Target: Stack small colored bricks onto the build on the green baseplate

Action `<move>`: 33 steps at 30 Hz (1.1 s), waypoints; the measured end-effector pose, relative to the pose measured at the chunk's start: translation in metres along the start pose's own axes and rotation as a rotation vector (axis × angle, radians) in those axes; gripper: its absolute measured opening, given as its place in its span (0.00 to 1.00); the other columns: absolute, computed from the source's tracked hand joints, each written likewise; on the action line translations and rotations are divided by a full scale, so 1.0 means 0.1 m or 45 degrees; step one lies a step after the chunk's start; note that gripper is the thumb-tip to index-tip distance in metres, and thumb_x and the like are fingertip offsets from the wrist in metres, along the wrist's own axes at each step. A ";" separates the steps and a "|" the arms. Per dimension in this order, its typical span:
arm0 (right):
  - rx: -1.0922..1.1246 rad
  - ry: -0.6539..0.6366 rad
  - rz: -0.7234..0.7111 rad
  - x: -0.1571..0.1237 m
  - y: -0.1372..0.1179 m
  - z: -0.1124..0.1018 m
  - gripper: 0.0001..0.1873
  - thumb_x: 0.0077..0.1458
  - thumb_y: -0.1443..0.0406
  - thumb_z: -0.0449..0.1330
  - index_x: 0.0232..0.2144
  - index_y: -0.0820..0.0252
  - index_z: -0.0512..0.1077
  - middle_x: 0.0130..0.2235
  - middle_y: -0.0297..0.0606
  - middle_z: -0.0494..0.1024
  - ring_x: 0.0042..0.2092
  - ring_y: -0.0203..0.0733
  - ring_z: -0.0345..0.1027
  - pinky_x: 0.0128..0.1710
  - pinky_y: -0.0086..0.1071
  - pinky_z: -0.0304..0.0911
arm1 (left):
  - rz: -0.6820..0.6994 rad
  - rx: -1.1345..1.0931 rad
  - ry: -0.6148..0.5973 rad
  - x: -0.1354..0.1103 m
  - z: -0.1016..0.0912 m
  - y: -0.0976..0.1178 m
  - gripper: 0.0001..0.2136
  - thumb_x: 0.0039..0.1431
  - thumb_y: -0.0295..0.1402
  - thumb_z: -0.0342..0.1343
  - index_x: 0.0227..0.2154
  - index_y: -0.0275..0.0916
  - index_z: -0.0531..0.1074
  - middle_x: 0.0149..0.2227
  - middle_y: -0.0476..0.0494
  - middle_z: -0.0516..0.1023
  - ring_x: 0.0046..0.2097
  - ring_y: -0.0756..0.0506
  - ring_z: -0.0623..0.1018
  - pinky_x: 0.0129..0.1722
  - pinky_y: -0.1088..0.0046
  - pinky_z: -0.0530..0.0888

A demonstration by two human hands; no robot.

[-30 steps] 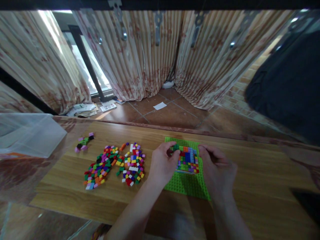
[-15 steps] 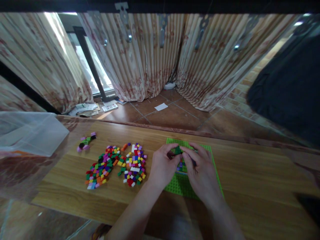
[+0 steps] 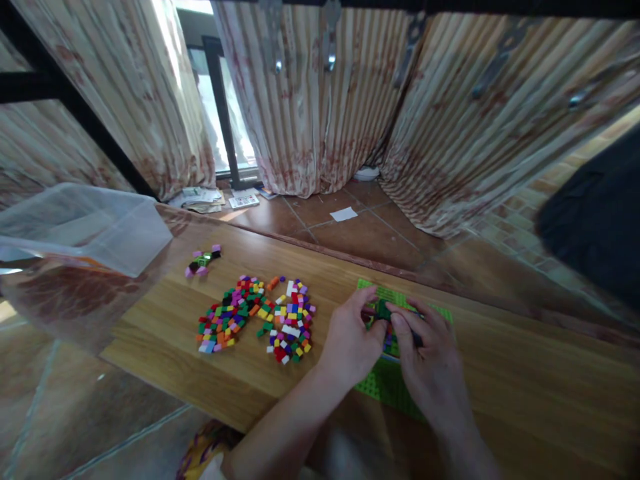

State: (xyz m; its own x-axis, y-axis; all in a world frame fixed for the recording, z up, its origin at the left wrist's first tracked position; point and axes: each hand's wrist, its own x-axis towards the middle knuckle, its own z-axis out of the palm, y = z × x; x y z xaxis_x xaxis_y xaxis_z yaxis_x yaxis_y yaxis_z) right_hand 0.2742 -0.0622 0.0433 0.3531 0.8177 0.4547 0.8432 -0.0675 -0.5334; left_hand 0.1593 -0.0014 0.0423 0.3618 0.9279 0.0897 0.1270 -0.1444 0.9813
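Both hands at the right of the wooden table [image 3: 525, 400], working together over a green baseplate [image 3: 393, 390]. On the plate, a small multicoloured brick build [image 3: 391, 345], mostly hidden under the fingers; only part of its near side and top shows.

Left hand [image 3: 353, 340]: thumb and forefinger curled in on a dark green brick [image 3: 383, 310] at the build's far left, apparently pinching it. Cannot tell whether that brick is loose or fixed down. Right hand [image 3: 433, 357]: fingers bent, tips meeting the same brick from the other side; whether they grip or only press, cannot tell.

Step in hand, by my reading: fitting or adjusting the green brick on the build. Next move seems to call for lining up the studs, then a firm, even push while the other hand steadies the build.

Left of the hands, well apart from the plate: two heaps of loose bricks, a left heap [image 3: 225, 317] and a right heap [image 3: 293, 327], nearly touching. Farther off, a small brick cluster [image 3: 203, 261], then a clear plastic box [image 3: 135, 237] beyond the table's left end.
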 end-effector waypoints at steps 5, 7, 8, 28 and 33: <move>0.012 -0.013 0.029 -0.02 0.01 0.01 0.24 0.62 0.50 0.48 0.43 0.56 0.78 0.49 0.45 0.74 0.52 0.51 0.65 0.51 0.49 0.62 | -0.040 -0.053 -0.001 -0.16 -0.03 -0.03 0.24 0.56 0.25 0.53 0.57 0.40 0.64 0.50 0.42 0.77 0.51 0.45 0.77 0.54 0.64 0.73; -0.004 -0.002 0.016 -0.02 0.01 0.02 0.25 0.62 0.49 0.48 0.43 0.56 0.78 0.48 0.45 0.74 0.51 0.51 0.66 0.51 0.49 0.62 | -0.033 -0.057 -0.010 -0.22 -0.04 -0.03 0.24 0.58 0.26 0.52 0.58 0.40 0.63 0.52 0.42 0.77 0.53 0.45 0.76 0.55 0.65 0.73; -0.011 0.001 0.008 -0.02 0.01 0.02 0.25 0.62 0.49 0.48 0.43 0.56 0.78 0.48 0.45 0.74 0.51 0.51 0.66 0.51 0.49 0.63 | -0.024 -0.052 -0.013 -0.25 -0.04 -0.03 0.24 0.59 0.26 0.51 0.59 0.40 0.62 0.52 0.42 0.76 0.53 0.45 0.75 0.56 0.65 0.73; -0.193 0.003 0.019 -0.02 -0.09 0.02 0.25 0.63 0.49 0.47 0.43 0.55 0.79 0.47 0.47 0.75 0.50 0.52 0.65 0.48 0.48 0.63 | 0.285 0.353 -0.040 -0.37 0.00 -0.04 0.23 0.64 0.29 0.44 0.61 0.32 0.56 0.57 0.33 0.70 0.58 0.41 0.70 0.60 0.60 0.68; -0.230 0.027 0.048 -0.07 -0.13 0.07 0.22 0.63 0.52 0.48 0.43 0.54 0.78 0.49 0.45 0.75 0.51 0.52 0.65 0.49 0.49 0.62 | 0.313 0.392 -0.066 -0.36 -0.02 -0.07 0.23 0.64 0.29 0.43 0.61 0.33 0.55 0.58 0.33 0.69 0.59 0.41 0.70 0.60 0.58 0.68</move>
State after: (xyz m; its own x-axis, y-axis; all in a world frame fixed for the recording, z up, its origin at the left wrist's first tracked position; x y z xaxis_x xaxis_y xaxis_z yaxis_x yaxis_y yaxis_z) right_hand 0.2582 -0.0629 0.0425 0.3930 0.8004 0.4527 0.8876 -0.2015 -0.4143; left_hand 0.1434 -0.0327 0.0329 0.4607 0.8355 0.2995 0.2989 -0.4638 0.8340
